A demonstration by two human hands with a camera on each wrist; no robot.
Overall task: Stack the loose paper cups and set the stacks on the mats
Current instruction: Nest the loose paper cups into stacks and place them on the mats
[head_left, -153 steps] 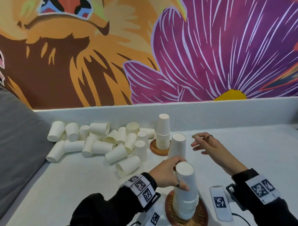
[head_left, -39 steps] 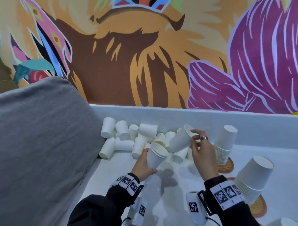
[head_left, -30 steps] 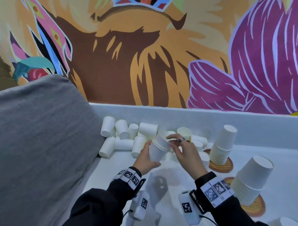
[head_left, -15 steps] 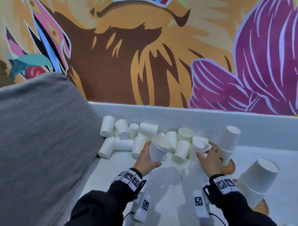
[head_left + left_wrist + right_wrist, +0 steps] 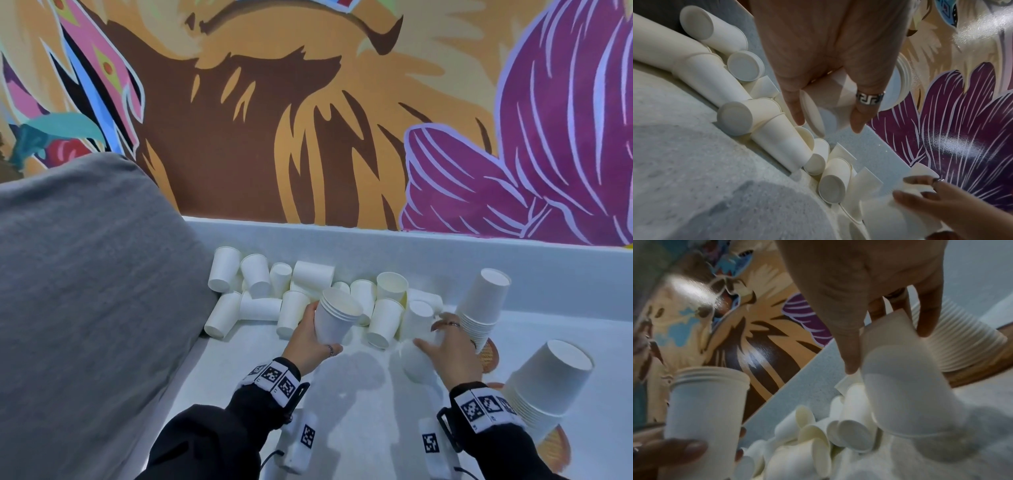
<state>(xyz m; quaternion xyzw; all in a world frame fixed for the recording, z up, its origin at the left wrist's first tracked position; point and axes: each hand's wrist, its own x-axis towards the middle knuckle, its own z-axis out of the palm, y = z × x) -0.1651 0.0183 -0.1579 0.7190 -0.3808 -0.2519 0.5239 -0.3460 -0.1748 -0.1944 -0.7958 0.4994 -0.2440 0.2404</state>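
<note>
Several loose white paper cups [image 5: 260, 303] lie in a pile against the back wall. My left hand [image 5: 317, 334] grips a short nested stack of cups [image 5: 334, 320], mouth up and tilted, just in front of the pile; the left wrist view shows its base [image 5: 824, 112] between my fingers. To the right, my right hand [image 5: 431, 334] holds a single cup [image 5: 416, 361] standing mouth down on the table, thumb on one side and fingers on the other [image 5: 888, 350]. Two tall upside-down stacks stand on woven mats: a far stack [image 5: 483, 308] and a near stack [image 5: 544, 387].
A grey cushion [image 5: 85, 308] fills the left side up to the pile. The white table [image 5: 359, 411] ends at a low white back wall [image 5: 445, 253] under the mural. The far mat [image 5: 489, 354] and near mat [image 5: 556, 448] sit at the right.
My right hand put a cup into the left hand's stack, then moved right and down onto the mouth-down cup beside the far mat. The left hand has kept its stack nearly still.
</note>
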